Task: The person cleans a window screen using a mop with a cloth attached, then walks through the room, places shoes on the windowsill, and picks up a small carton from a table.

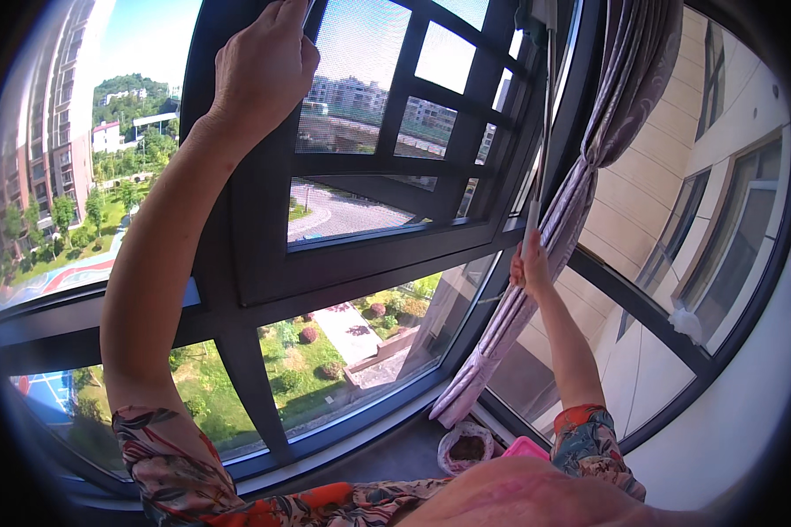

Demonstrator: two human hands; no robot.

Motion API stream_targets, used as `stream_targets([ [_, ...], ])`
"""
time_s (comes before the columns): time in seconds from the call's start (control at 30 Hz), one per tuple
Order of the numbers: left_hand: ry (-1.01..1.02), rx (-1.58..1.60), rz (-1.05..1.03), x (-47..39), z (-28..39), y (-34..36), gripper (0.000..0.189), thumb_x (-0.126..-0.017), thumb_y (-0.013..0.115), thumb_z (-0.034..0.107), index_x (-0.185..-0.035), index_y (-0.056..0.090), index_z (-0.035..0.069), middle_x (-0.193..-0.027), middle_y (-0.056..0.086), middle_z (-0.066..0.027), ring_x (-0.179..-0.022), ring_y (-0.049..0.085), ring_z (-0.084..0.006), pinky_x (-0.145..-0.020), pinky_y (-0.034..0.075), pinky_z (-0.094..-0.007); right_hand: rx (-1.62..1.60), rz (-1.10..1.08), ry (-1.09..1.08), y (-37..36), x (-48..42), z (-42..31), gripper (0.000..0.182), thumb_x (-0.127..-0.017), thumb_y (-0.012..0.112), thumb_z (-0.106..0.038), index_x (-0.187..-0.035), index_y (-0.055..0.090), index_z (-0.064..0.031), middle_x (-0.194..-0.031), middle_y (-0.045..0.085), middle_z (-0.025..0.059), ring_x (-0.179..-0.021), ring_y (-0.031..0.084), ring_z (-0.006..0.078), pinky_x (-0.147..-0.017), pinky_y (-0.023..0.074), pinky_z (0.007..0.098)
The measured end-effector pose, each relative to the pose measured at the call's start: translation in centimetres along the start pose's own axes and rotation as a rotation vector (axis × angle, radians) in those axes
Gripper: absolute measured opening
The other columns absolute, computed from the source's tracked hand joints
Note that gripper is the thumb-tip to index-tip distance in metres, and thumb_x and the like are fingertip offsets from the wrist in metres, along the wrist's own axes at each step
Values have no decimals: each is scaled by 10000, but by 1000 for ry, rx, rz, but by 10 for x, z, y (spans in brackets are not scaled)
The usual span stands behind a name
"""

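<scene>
My left hand [263, 66] is raised at the top, with fingers curled by the dark frame [257, 263] of a screened window. A thin pale edge shows beside its fingertips; what they hold, if anything, is cut off by the picture's edge. Lower on the right, my right hand [532, 267] grips the light handle of a slim metal pole [546, 132]. The pole rises steeply along the window corner to a dark greenish head [531, 25], partly out of view. Right beside that hand hangs a tied mauve curtain [583, 181]. The insect screen [356, 72] lies between my hands, with window bars behind it.
Below the curtain, on the grey ledge [376, 454], stand a pot lined with a white bag and holding soil [467, 448] and a pink plastic container [526, 447]. A crumpled white item [687, 324] sits on the right window's crossbar. Glass panes [369, 329] overlook gardens far below.
</scene>
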State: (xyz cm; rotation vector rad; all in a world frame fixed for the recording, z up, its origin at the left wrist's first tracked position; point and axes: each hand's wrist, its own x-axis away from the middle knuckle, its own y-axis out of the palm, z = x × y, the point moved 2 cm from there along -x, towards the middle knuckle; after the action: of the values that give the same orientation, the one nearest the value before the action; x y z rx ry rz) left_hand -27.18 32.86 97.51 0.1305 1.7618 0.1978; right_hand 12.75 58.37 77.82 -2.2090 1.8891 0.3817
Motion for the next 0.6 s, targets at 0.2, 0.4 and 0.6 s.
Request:
stream_targets([
  [0.2,-38,14,-41,1,4,1,458,-778,518,48,-1232,455,39,-949,594,-139,-723,628,-280,-659,520,-351,88,-12,-238,7,-129,-284,583,-780,401,-698,-823,406,-116,-520,350,-36,-391,333,43,-367,337,216],
  [0.4,-32,37,-13,2,1,-2,455,-776,533,44,-1224,460,25,-920,599,-135,-715,633,-271,-648,523,-349,-12,-186,-340,95,-131,-429,498,-884,305,-587,-805,388,-103,-512,344,-35,-410,319,47,-370,323,194],
  [0.6,-52,99,11,8,5,4,453,-778,533,33,-1226,465,23,-891,594,-132,-657,617,-261,-614,513,-328,181,-235,-442,147,-179,-461,368,-911,395,-401,-949,484,-45,-693,510,52,-534,510,135,-402,406,258],
])
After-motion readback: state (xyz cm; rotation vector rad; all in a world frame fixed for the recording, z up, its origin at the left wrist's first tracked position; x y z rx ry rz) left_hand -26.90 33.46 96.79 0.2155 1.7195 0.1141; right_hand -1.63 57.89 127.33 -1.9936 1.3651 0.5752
